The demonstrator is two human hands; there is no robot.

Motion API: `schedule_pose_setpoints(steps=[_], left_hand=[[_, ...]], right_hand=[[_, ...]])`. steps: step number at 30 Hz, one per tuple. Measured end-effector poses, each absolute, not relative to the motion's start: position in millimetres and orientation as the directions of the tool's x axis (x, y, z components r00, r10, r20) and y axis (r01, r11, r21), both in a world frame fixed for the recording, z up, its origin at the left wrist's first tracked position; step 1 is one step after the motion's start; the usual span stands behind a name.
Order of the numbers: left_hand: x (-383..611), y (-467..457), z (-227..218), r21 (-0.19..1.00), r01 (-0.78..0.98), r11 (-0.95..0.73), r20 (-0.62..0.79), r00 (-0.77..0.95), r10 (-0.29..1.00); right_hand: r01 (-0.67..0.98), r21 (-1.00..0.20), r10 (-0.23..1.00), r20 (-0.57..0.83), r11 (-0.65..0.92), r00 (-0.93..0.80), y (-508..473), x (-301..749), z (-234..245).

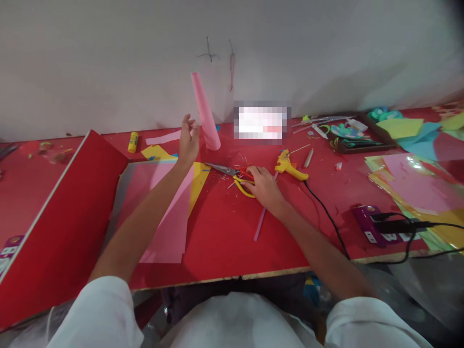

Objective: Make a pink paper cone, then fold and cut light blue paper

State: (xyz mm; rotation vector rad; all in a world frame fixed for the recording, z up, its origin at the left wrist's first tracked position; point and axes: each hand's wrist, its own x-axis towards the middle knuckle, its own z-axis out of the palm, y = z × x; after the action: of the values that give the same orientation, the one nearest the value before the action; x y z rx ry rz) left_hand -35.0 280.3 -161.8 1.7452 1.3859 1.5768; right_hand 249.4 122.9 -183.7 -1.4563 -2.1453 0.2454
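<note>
My left hand (189,142) is raised beside a tall pink paper tube (206,113), its fingers apart and nothing in them. The tube stands on the red table, leaning slightly, narrower at its top. My right hand (266,187) has its fingers and thumb closed on the handles of a pair of scissors (225,169), whose blades point left. Yellow and red handle parts show around those fingers. Under my left forearm lie pink paper sheets (168,232) and yellow paper (197,186).
A yellow glue gun (288,166) with a black cable lies right of the scissors, near a glue stick (260,224). A red board (68,208) stands at left by a yellow glue tube (133,142). A purple power strip (369,224), colored papers (420,181) and a dark tray (384,142) occupy the right.
</note>
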Motion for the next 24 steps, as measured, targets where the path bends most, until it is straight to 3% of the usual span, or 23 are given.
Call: schedule_pose_setpoints(steps=[3, 6, 10, 13, 16, 24], left_hand=[[-55.4, 240.1, -146.9, 0.918, 0.202, -0.341, 0.388, -0.281, 0.878], [-70.8, 199.4, -136.6, 0.927, 0.192, -0.322, 0.367, -0.296, 0.882], [-77.1, 157.8, -142.2, 0.867, 0.302, -0.397, 0.443, -0.100, 0.891], [-71.7, 132.7, -153.2, 0.628, 0.677, -0.384, 0.447, 0.090, 0.890], [-62.2, 113.7, -159.7, 0.318, 0.915, -0.247, 0.284, 0.156, 0.946], [-62.2, 109.4, -156.3, 0.145, 0.947, -0.287, 0.322, 0.229, 0.919]], right_hand=[[0.827, -0.431, 0.912, 0.347, 0.362, -0.219, 128.0, 249.0, -189.4], [0.825, -0.447, 0.911, 0.371, 0.345, -0.180, 132.8, 245.0, -192.3], [0.801, -0.452, 0.891, 0.404, 0.393, -0.210, 132.1, 239.1, -188.3], [0.770, -0.454, 0.873, 0.409, 0.448, -0.266, 127.1, 237.6, -183.1], [0.747, -0.464, 0.864, 0.405, 0.476, -0.300, 122.7, 237.8, -180.3], [0.716, -0.466, 0.844, 0.411, 0.519, -0.344, 121.6, 237.4, -177.7]])
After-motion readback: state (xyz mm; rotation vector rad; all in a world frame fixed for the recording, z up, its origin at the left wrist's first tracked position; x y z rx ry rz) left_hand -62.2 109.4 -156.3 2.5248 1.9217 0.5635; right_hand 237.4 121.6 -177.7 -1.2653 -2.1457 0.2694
